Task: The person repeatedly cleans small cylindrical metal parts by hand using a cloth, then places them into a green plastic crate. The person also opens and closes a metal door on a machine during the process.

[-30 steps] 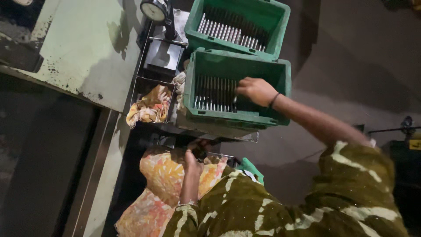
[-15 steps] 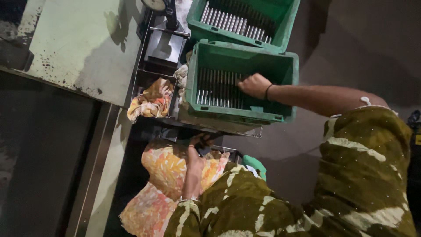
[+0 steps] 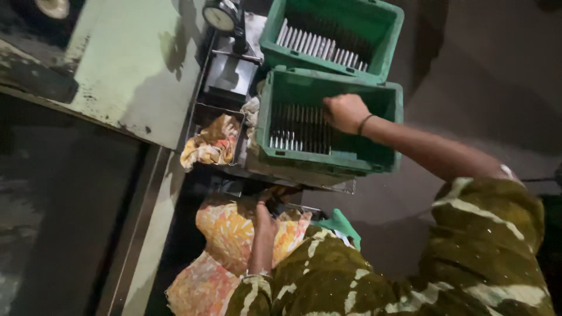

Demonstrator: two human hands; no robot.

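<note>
My right hand (image 3: 345, 112), with a dark band on its wrist, reaches into the nearer green crate (image 3: 328, 162). Its fingers are curled down onto the row of thin metal rods (image 3: 295, 130) standing inside. My left hand (image 3: 263, 221) lies low against an orange floral cloth (image 3: 225, 231) under the crate's shelf. Its fingertips are in shadow near something dark, and what they hold is hidden. My green patterned sleeves fill the lower right.
A second green crate (image 3: 387, 36) with more metal rods stands behind the first. A dial gauge (image 3: 220, 16) on a stand sits to its left. A crumpled rag (image 3: 212, 141) lies in a small tray. A pale green machine panel (image 3: 134, 64) is at the left.
The view has shifted slightly. My right hand stays in the nearer crate over the rods and my left hand stays at the floral cloth.
</note>
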